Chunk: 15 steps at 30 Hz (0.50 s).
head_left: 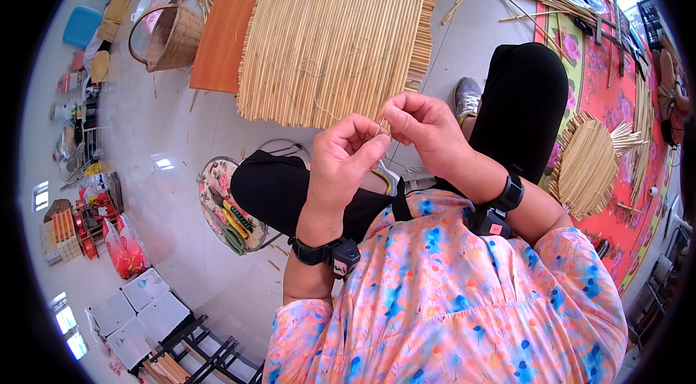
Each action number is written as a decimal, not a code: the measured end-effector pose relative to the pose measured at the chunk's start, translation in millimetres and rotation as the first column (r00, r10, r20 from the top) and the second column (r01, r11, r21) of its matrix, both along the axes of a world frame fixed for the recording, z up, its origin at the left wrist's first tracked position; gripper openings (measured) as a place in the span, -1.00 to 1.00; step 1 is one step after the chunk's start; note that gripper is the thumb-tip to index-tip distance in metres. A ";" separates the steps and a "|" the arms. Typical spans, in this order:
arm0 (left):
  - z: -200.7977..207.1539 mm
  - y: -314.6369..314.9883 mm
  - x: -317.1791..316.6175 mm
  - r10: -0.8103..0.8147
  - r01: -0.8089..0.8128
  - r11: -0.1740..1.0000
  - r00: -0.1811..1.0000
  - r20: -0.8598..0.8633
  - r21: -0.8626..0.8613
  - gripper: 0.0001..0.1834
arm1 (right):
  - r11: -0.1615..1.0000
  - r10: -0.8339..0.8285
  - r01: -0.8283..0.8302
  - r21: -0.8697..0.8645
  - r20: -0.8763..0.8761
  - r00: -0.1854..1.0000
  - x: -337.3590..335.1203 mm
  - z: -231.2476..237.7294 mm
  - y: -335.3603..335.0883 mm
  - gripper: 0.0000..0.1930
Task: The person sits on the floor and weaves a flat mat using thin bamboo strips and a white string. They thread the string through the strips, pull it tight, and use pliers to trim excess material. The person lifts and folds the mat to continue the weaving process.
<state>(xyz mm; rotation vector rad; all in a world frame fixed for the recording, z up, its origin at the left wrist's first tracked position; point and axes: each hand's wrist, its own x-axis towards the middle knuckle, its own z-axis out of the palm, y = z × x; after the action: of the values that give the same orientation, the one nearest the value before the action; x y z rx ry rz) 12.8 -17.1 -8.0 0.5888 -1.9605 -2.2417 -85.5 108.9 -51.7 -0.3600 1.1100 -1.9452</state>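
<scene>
My left hand (346, 159) and my right hand (429, 131) meet above my lap, thumbs and forefingers pinched close together. Between the fingertips shows a thin pale thread (382, 124); whether a needle is there too is too small to tell. Just beyond my hands lies a mat of straw-coloured stalks (333, 29), laid side by side with uneven ends. A fine strand curls loosely over its near part. The mat rests on an orange-brown board (220, 43), which shows along its left side.
A wicker basket (174, 36) stands left of the board. A round floral stool (223, 199) beside my left knee holds tools with coloured handles. At right, a round stalk piece (589, 166) lies on a red floral mat (612, 239). White boxes (138, 308) sit at lower left.
</scene>
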 end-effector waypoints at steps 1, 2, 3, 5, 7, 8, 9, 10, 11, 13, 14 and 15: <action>-0.3 -0.9 -0.2 0.003 -0.003 1.000 1.000 -0.001 0.018 -0.92 | 1.000 0.004 -0.004 -0.012 0.020 1.000 -0.3 0.3 0.0 -0.82; -0.3 -1.6 -0.4 0.006 -0.006 0.999 1.000 -0.001 0.036 -0.92 | 1.000 0.008 -0.007 -0.024 0.039 0.999 -0.6 0.8 0.0 -0.82; -0.5 -1.6 -0.1 0.010 -0.010 0.998 1.000 -0.001 0.055 -0.91 | 0.999 0.015 -0.013 -0.037 0.058 0.998 -0.9 1.6 0.0 -0.82; -0.7 -1.5 0.3 0.018 -0.018 0.995 1.000 -0.001 0.094 -0.91 | 1.000 0.021 -0.020 -0.015 0.101 0.995 -1.8 8.5 0.1 -0.84; -0.5 -2.2 -0.1 0.008 -0.008 0.994 1.000 0.005 0.111 -0.92 | 1.000 0.016 -0.016 -0.005 0.079 0.997 -0.6 11.5 -0.5 -0.85; -0.6 -2.7 -0.5 0.002 -0.003 0.993 1.000 0.007 0.120 -0.92 | 1.000 0.008 -0.008 -0.007 0.035 0.999 0.5 11.7 -0.7 -0.86; -0.9 -3.1 -0.5 0.002 -0.003 0.991 1.000 0.008 0.135 -0.92 | 1.000 0.001 -0.001 -0.008 -0.009 1.000 1.2 12.3 -0.8 -0.86; -1.7 -3.6 -0.4 0.002 -0.003 0.988 1.000 0.008 0.151 -0.92 | 0.998 0.041 -0.040 -0.057 0.005 0.999 0.5 13.1 0.1 -0.86; -2.1 -3.9 -0.3 0.001 -0.003 0.986 1.000 0.009 0.167 -0.92 | 0.991 0.080 -0.078 -0.107 0.016 0.997 -0.8 14.1 1.8 -0.86; -0.5 -3.6 -0.4 -0.045 0.041 0.987 0.999 0.020 0.156 -0.91 | 0.989 0.089 -0.087 -0.122 0.019 0.996 -2.0 11.8 2.3 -0.87; 0.1 -3.4 -0.4 -0.068 0.063 0.987 0.997 0.026 0.150 -0.90 | 0.994 0.059 -0.057 -0.088 0.011 0.998 -1.8 6.6 1.3 -0.87; -0.8 -3.7 0.0 -0.077 0.073 0.985 0.997 0.021 0.157 -0.91 | 0.998 0.029 -0.029 -0.054 0.001 1.000 -1.6 3.8 0.6 -0.87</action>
<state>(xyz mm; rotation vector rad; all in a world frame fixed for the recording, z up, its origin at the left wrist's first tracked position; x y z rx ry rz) 12.8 -20.8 -8.8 0.5733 -1.8607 -2.4621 -87.1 109.5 -48.0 -0.4009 1.0472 -1.9528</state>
